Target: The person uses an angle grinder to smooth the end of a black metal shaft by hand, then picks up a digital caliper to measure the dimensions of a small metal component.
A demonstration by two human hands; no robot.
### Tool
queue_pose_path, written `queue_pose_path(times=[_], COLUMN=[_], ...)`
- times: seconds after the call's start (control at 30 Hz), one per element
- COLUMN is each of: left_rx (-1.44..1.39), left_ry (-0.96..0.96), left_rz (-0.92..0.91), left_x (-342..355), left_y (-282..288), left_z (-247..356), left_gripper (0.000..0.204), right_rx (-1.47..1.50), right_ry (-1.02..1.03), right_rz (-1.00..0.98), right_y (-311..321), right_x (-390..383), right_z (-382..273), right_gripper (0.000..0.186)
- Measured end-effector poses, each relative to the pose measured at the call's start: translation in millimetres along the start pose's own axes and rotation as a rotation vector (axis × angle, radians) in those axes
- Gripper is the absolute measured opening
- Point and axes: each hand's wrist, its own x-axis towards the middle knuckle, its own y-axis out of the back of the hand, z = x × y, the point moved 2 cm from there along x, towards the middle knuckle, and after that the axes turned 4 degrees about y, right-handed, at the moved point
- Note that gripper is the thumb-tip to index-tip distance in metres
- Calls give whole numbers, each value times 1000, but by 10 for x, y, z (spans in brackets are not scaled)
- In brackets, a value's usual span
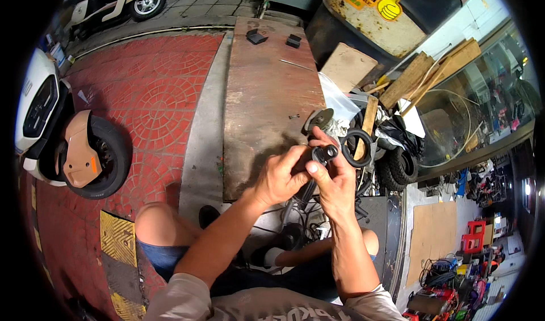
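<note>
My left hand (282,173) and my right hand (336,187) meet in front of me, both closed around a short black cylindrical part (325,153) with a round opening in its end. My right thumb presses against its near side. Just beyond my fingers is a round grey disc (321,120), like that of an angle grinder; whether it joins the part I hold cannot be told. Below my hands a dark ribbed piece (306,193) shows, partly hidden by them. A black ring (356,148) sits right of my right hand.
A worn wooden board (267,94) stretches ahead, bearing two black brackets (256,36), a thin rod (295,64) and a small bolt (294,116). Tyres (400,165), wood scraps (406,80) and cables crowd the right. A parked scooter wheel (108,156) stands left on red paving.
</note>
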Motion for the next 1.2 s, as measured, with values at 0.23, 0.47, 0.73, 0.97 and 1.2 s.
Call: queue_pose_path(times=[0.23,0.47,0.73,0.97,1.2], left_rx=[195,253,-287,-491,-150], left_ry=[234,497,697,856,656], left_rz=[-247,-210,-110,-102,29], left_x=[53,-260,-964,-1076,-1227], left_y=[478,731,364,351,299], left_z=[371,426,524,1020,1036], left_gripper=[37,40,30,32,35], right_rx=[48,-577,-110,747,762], right_ry=[-144,-567,-682,-526,-425], right_rz=[74,206,338,449,551], right_y=[420,847,503,279,237], right_x=[-139,232,454,145,30], right_z=[219,1243,1119,814,769], right_gripper=[56,102,62,42,35])
